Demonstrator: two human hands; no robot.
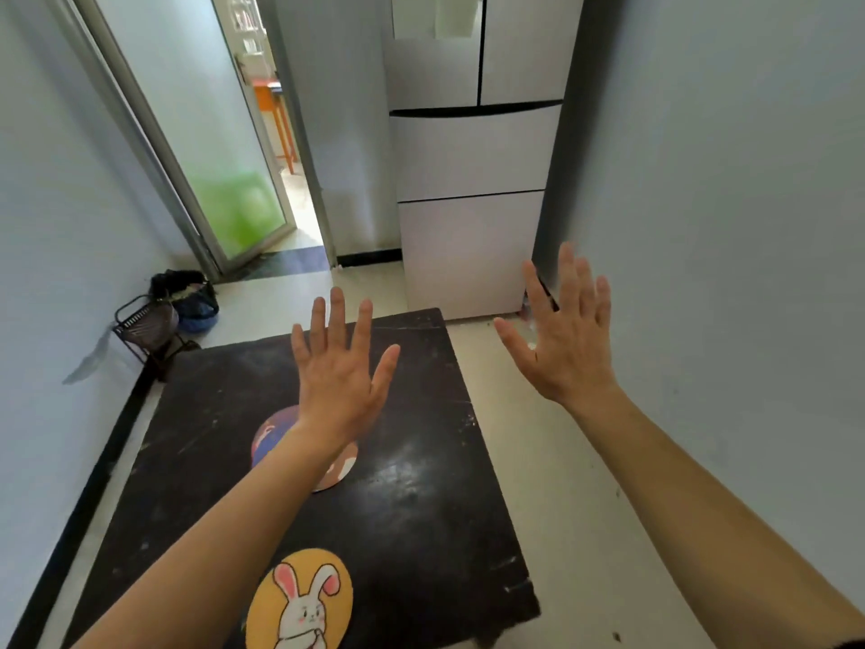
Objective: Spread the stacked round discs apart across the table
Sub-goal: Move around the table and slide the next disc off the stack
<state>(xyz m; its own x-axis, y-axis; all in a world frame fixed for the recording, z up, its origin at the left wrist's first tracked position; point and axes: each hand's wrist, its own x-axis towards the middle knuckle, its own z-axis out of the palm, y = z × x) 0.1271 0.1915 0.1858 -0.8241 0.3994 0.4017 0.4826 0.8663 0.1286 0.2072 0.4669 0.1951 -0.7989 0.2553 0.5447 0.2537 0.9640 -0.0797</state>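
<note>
A dark table [421,484] fills the lower middle of the view. A yellow round disc with a white rabbit [299,601] lies flat near its front edge. Farther back lies a second disc in dark red, blue and pale pink [274,437], largely hidden under my left forearm. My left hand [339,367] is raised above the far half of the table, fingers spread, holding nothing. My right hand [566,334] is raised to the right of the table, over the floor, also spread and empty. Neither hand touches a disc.
A white refrigerator [472,203] stands just beyond the table's far right corner. A black wire rack [145,330] and a dark bag [187,292] sit by the left wall. A glass door [224,156] stands open at the back. Pale floor [561,508] runs along the table's right side.
</note>
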